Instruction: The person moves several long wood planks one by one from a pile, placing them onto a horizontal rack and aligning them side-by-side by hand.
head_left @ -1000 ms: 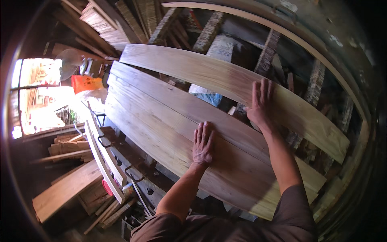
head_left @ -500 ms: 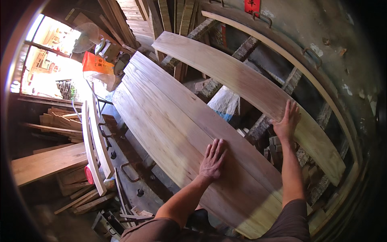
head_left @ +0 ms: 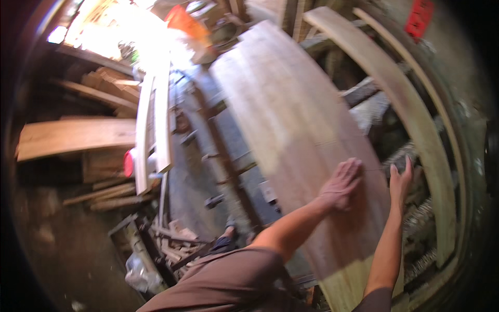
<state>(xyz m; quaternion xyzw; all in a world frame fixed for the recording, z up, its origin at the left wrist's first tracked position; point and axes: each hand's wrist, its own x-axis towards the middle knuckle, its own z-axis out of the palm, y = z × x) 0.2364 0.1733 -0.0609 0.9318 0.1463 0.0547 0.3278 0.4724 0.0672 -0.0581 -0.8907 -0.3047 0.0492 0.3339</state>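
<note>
A wide panel of pale wooden boards set edge to edge (head_left: pixel 286 114) lies in front of me on a rack. My left hand (head_left: pixel 342 185) rests flat on it towards the right side, fingers stretched out. By the panel's right edge is my right hand (head_left: pixel 401 182), with thumb and finger apart and nothing seen between them; whether it touches the edge I cannot tell. Farther right lies a long loose board (head_left: pixel 410 112), apart from both hands. The picture is somewhat blurred.
Rough crossbars (head_left: pixel 361 92) support the boards. A thin curved strip (head_left: pixel 439 93) runs along the right. Two narrow pale strips (head_left: pixel 162 119) stand at the left, near a plank (head_left: pixel 78 136) and stacked offcuts. An orange bag (head_left: pixel 189 26) is at the far end.
My right hand has come off the loose board and moved to the panel's right edge. My left hand has shifted across the panel towards that edge. The view has turned and leaned left.
</note>
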